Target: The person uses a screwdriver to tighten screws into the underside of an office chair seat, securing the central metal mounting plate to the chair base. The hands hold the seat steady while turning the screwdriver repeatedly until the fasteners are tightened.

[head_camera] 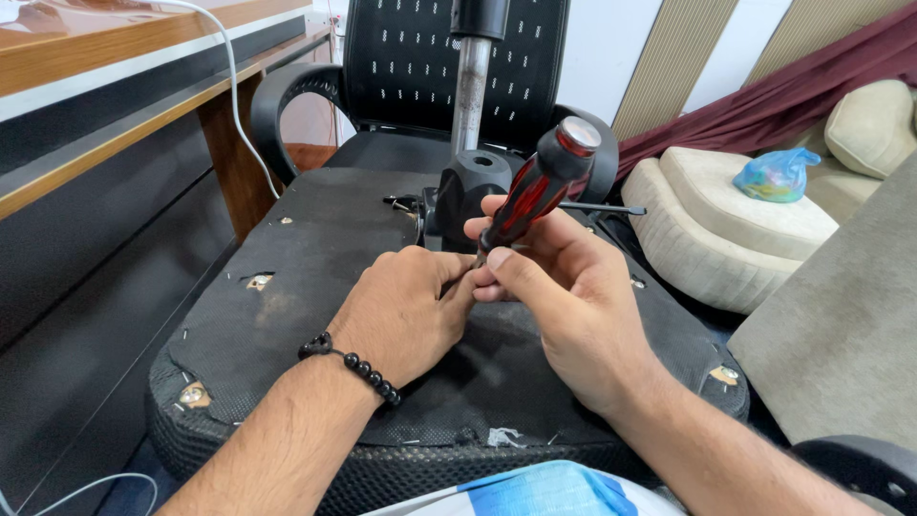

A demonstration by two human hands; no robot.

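— Why is the chair lying like that in front of you?

— The upturned seat base (pixel 315 287) sits right against my lap, underside up, so the fittings face me and I can press down on them. My left hand (pixel 401 311) lies knuckles-up on the black fabric, fingers curled inward toward a spot just under my right hand; whether they pinch a screw or only steady the tip I cannot tell, since the fingertips are hidden.

— And the right?

— My right hand (pixel 564 296) is wrapped around the lower end of the red-and-black screwdriver (pixel 540 186), thumb and fingers closed on the grip where it narrows. The handle leans up and away from me to the right, its round cap uppermost. The blade runs down between my two hands, and its tip is covered by my fingers.

— What's just past your hands?

— The black mounting block (pixel 475 186) of the chair mechanism, touching distance beyond my fingers, with the metal gas-lift column (pixel 469 91) rising out of it. A thin lever rod (pixel 602 207) pokes out to the right of the screwdriver handle.

— Farther on?

— The mesh backrest (pixel 401 62) and an armrest (pixel 277 100) beyond my left hand; a wooden desk (pixel 105 86) far left; a beige sofa (pixel 726 225) with a blue bag (pixel 776 175) far right.
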